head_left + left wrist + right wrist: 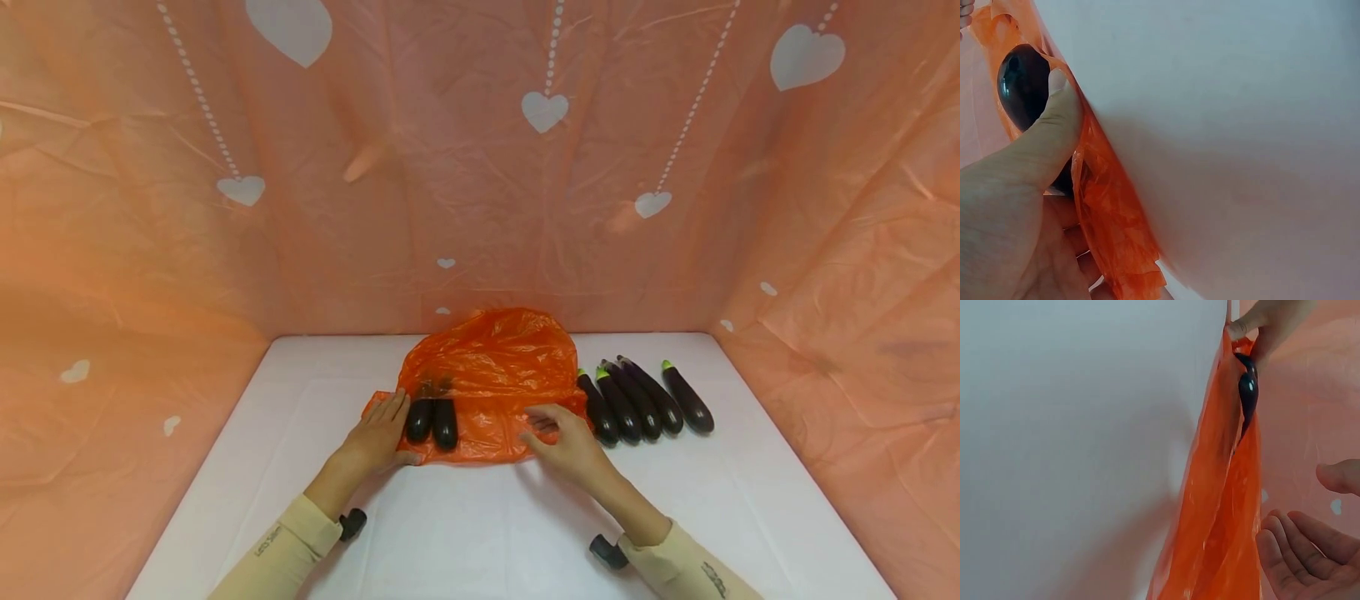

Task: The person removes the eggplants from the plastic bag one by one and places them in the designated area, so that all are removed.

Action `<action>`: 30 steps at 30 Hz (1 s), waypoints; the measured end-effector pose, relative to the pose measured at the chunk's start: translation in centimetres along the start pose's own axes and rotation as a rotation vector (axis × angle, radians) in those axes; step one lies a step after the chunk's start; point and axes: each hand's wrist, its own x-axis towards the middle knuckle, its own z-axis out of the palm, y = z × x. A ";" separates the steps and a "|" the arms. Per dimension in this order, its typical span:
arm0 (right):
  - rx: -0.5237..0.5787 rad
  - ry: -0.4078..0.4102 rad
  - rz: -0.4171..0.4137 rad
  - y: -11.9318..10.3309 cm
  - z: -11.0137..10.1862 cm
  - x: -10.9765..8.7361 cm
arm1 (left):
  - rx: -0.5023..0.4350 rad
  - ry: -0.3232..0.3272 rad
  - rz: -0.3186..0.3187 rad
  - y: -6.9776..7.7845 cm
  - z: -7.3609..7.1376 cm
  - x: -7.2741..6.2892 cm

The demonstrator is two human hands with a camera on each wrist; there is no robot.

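Note:
An orange plastic bag [491, 429] lies spread on the table, its mouth toward me. Two dark eggplants [446, 427] lie side by side in its left part, their upper ends seen faintly through the film. My left hand [375, 435] rests at the bag's left edge with fingers straight, beside the nearer eggplant. In the left wrist view the thumb [1057, 115] lies over the bag's edge, in front of an eggplant [1022, 84]. My right hand [567, 446] is over the bag's right part, fingers relaxed and thumb apart, holding nothing; its palm [1319, 569] shows in the right wrist view.
Several more eggplants [630, 408] lie in a row right of the bag, close to its edge. A single eggplant [687, 398] lies farther right. White cloth covers the table [465, 533]. Orange sheeting [480, 208] with heart prints encloses the back and sides.

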 end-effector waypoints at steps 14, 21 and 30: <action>0.046 -0.120 -0.022 -1.3 3.5 1.2 | -0.002 0.003 0.014 0.4 -0.4 -0.2; 0.059 -0.184 0.006 -1.9 5.1 2.0 | -0.002 0.004 0.015 0.2 -0.3 -0.1; 0.047 -0.216 0.026 -2.4 6.9 3.0 | 0.001 -0.003 0.009 0.1 -0.1 0.0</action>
